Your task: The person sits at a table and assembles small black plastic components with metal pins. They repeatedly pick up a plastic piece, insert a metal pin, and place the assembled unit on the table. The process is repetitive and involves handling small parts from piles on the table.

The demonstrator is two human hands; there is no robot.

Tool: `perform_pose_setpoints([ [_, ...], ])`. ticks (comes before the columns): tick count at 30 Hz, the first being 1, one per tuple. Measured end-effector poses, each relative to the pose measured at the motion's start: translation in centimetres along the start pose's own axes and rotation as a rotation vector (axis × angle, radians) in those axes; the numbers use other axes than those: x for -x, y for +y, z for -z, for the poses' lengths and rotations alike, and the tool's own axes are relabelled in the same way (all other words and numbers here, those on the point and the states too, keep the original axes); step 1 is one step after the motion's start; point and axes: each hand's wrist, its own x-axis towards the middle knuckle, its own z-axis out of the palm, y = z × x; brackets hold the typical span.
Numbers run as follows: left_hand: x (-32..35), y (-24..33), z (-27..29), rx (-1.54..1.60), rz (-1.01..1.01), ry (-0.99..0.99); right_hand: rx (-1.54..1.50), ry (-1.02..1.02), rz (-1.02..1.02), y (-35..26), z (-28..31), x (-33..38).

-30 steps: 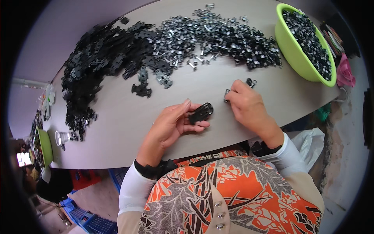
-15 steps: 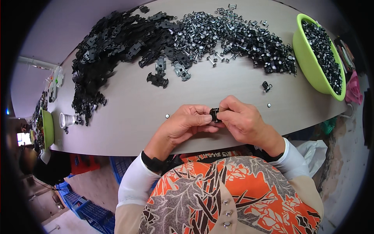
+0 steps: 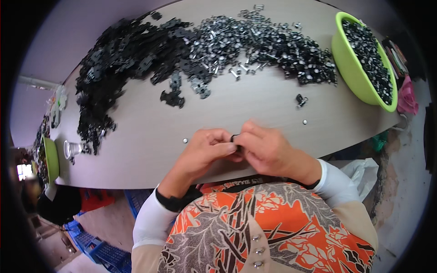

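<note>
A small black plastic part (image 3: 234,138), like a toy car chassis, is pinched between my two hands close to the table's near edge. My left hand (image 3: 203,152) grips one side of it with thumb and fingers. From the other side, the fingers of my right hand (image 3: 268,149) close on it and hide most of it. Beyond them lies a heap of flat black toy car chassis (image 3: 116,57). It runs into a heap of small wheel-and-axle pieces (image 3: 291,57) on the right. A small loose wheel (image 3: 185,141) rests left of my hands, another (image 3: 305,122) to the right.
A lime-green basin (image 3: 339,52) full of wheel pieces stands at the table's right. One small black-and-silver piece (image 3: 301,100) lies apart. At the left are a clear plastic cup (image 3: 68,149), another green basin (image 3: 53,159) and part of a person (image 3: 59,204). Blue crates (image 3: 111,252) sit below.
The view has shifted a little. Both hands have drawn closer around the black part, which shows less now. My right hand has turned slightly over it.
</note>
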Motion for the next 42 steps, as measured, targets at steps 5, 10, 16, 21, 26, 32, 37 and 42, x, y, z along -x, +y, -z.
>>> perform_pose_setpoints([
  [5, 1.1, -0.3, -0.5, -0.136, 0.012, 0.143, -0.224, -0.013, 0.08, -0.4, -1.7, -0.4],
  [10, 4.8, -0.2, 0.2, -0.151, -0.112, 0.325, -0.137, -0.063, 0.002, 1.2, 1.3, -0.4],
  [16, 15.9, -0.4, 4.3, -0.341, -0.033, 0.6, 0.208, 0.068, -0.234, 4.7, 5.8, -1.1],
  [21, 21.5, -0.2, 6.3, -1.207, 0.422, 0.8, 0.272, 0.079, -0.038, 6.7, 3.3, -4.9],
  [26, 17.0, 3.2, 4.4, -0.878, -0.124, 0.91, 0.407, -0.054, 0.02, 10.0, 0.8, -7.3],
  [32, 5.3, 6.7, 2.9, -1.293, -0.541, 0.656, 0.403, -0.272, -0.105, 6.7, 1.6, -6.0],
  [37, -3.2, 7.0, 4.1, -1.745, -0.682, 0.524, 0.384, -0.291, -0.189, 5.7, 2.6, -3.9],
  [42, -4.7, 7.2, 3.8, -1.758, -0.582, 0.393, 0.383, -0.308, -0.228, 4.3, 3.0, -2.9],
])
